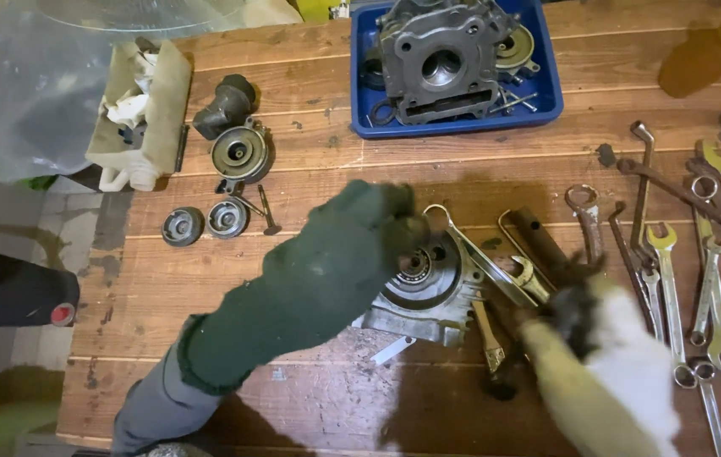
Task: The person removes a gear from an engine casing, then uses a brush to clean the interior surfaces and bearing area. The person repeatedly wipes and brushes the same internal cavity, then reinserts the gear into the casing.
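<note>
Dark green glove [326, 262], white-tan glove [622, 372], blue tray [546, 101], grey casting [428, 292]

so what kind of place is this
Most likely a small engine repair workshop. A worn wooden workbench carries a row of spanners, a blue tray holds an engine block, and the gloved left hand rests on a metal engine casing.

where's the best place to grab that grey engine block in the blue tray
Probably by the two outer side walls of the engine block, coming from above. It sits upright in the blue tray with its bore facing up, its sides look flat, and loose small parts crowd the tray around it.
</note>
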